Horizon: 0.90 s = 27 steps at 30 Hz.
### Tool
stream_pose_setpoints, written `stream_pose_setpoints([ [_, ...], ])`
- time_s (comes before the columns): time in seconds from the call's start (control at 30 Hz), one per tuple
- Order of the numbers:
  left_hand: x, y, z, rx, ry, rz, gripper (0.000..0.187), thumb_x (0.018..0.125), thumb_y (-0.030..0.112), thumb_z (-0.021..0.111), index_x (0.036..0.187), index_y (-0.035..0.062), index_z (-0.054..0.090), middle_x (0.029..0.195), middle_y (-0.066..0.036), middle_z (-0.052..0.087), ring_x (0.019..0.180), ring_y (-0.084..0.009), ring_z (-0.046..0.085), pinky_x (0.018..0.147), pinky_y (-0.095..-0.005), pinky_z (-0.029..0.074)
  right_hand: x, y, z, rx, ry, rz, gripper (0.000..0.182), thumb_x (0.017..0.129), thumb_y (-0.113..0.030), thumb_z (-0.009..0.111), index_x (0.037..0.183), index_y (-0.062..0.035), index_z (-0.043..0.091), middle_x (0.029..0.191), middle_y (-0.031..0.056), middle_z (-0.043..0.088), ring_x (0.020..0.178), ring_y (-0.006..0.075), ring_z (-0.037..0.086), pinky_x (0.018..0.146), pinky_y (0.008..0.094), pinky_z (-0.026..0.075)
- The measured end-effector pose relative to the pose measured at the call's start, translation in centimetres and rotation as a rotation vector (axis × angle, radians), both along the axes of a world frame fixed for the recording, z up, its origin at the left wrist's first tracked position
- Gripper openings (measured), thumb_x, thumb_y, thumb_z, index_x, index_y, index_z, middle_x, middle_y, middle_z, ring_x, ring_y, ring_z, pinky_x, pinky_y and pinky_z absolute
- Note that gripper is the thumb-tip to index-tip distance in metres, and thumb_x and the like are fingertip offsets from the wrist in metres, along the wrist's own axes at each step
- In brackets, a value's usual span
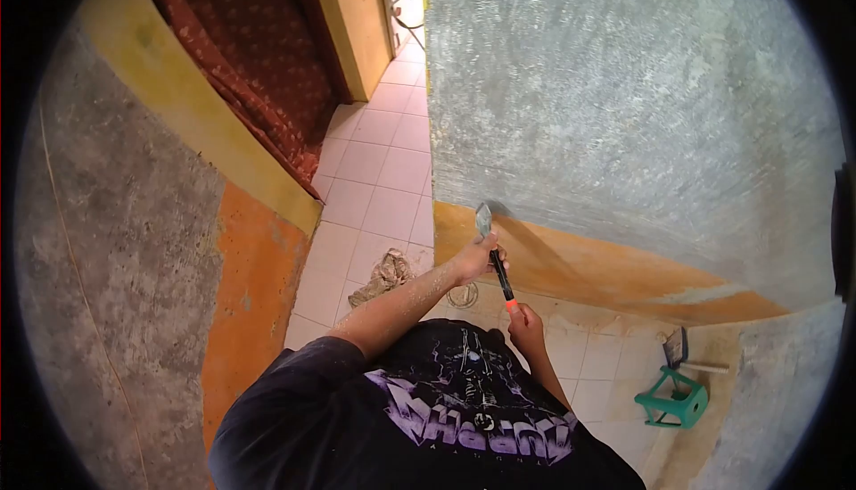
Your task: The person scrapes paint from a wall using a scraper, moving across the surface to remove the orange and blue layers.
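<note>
My left hand (475, 260) is wrapped around the upper part of a long-handled scraper (499, 269), just below its grey blade. Lower down, my right hand (525, 322) grips the handle near its orange-red end. The handle is mostly black. The scraper tilts up and away from me, its blade right at the wall (571, 89), around the line where grey plaster meets an orange band (562, 254). Pale specks of dust cover my left forearm.
A crumpled brown cloth (383, 276) and a round object (463, 295) lie on the tiled floor (361, 164). To the right, a green stool (675, 399) lies near a dark blue item (675, 347). A red curtain (250, 35) hangs in the doorway; another wall (125, 222) rises at left.
</note>
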<state>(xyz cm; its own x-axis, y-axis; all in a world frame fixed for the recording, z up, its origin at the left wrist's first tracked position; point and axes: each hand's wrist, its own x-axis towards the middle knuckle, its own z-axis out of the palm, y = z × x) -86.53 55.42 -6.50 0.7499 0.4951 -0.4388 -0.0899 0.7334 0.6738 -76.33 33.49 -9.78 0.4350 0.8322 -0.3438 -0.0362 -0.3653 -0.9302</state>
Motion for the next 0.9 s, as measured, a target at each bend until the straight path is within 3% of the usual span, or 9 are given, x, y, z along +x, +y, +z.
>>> stream_pose_setpoints([
  [0.07,0.1,0.6,0.0,0.012,0.007,0.028,0.034,0.104,0.047,0.038,0.096,0.0131,0.036,0.081,-0.006,0.053,0.078,-0.024,0.06,0.076,-0.0433,0.052,-0.5,1.0,0.6,0.035,-0.066,-0.016,0.031,0.099,-0.031,0.056,0.089,-0.0023,0.061,0.06,-0.0034,0.046,0.051,0.0067,0.041,0.048,0.0247,0.033],
  [0.17,-1.3,1.4,-1.0,-0.011,-0.026,0.086,0.034,0.104,0.046,0.037,0.099,0.0129,0.038,0.08,-0.006,0.054,0.077,-0.0226,0.061,0.077,-0.043,0.052,-0.7,2.2,2.0,0.049,-0.369,0.097,0.031,0.098,-0.03,0.057,0.086,-0.0019,0.06,0.059,-0.0002,0.044,0.054,0.0099,0.04,0.051,0.0282,0.035],
  [0.27,-2.8,1.3,-0.7,-0.052,-0.019,0.159,0.033,0.105,0.045,0.034,0.098,0.0125,0.038,0.079,-0.006,0.053,0.075,-0.0226,0.058,0.076,-0.0426,0.052,-1.5,2.4,4.7,-0.021,-0.406,0.155,0.031,0.096,-0.031,0.058,0.086,-0.002,0.058,0.059,0.0036,0.043,0.057,0.0129,0.041,0.055,0.0311,0.037],
  [0.47,-3.2,-2.6,-0.6,-0.036,-0.029,0.218,0.034,0.105,0.044,0.033,0.098,0.0119,0.038,0.077,-0.006,0.051,0.073,-0.0235,0.057,0.075,-0.0426,0.052,-1.0,-0.8,3.9,-0.022,-0.334,0.217,0.032,0.096,-0.033,0.058,0.085,-0.0032,0.058,0.061,0.0043,0.044,0.058,0.0137,0.042,0.056,0.0314,0.038],
  [0.67,-0.4,-11.1,0.0,-0.087,-0.07,0.239,0.036,0.106,0.043,0.029,0.097,0.0105,0.041,0.078,-0.006,0.047,0.075,-0.0237,0.054,0.078,-0.0432,0.049,1.6,-8.8,3.4,-0.053,-0.294,0.224,0.03,0.096,-0.032,0.059,0.087,-0.0026,0.059,0.061,0.0027,0.045,0.059,0.0129,0.042,0.056,0.0315,0.037],
  [0.9,4.6,-22.8,-0.8,-0.125,-0.129,0.227,0.033,0.106,0.042,0.033,0.105,0.01,0.039,0.079,-0.007,0.05,0.074,-0.0251,0.056,0.077,-0.0442,0.051,6.6,-20.6,3.7,-0.078,-0.106,0.178,0.024,0.096,-0.026,0.06,0.102,-0.0029,0.06,0.061,-0.0035,0.046,0.051,0.0059,0.041,0.047,0.0248,0.034],
])
